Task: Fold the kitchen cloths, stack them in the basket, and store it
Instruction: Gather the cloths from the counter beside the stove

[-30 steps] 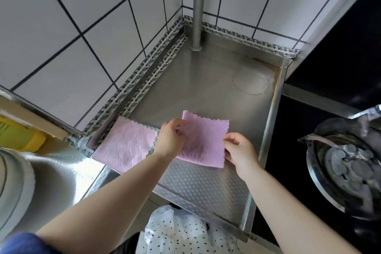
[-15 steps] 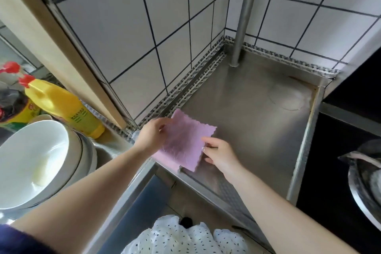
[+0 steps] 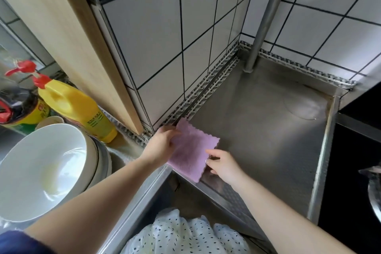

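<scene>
Cloth (image 3: 192,153), pink, scalloped edge, lying at the steel worktop (image 3: 268,130) corner. Left hand (image 3: 162,144) pinches its far edge; right hand (image 3: 222,164) rests fingers spread on its near edge.

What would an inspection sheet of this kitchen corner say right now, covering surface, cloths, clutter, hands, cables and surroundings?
Surface: steel counter, faint round mark near its right edge.
Job's things: one pink cloth at the counter's front left corner, overhanging the edge; no basket seen.
Clutter: white bowls stacked on the left, yellow bottle behind them.
Hands: left hand grips the cloth's left edge; right hand touches its right edge.
Cables: nothing seen.
Surroundings: white tiled wall, steel pole, wooden panel.
</scene>
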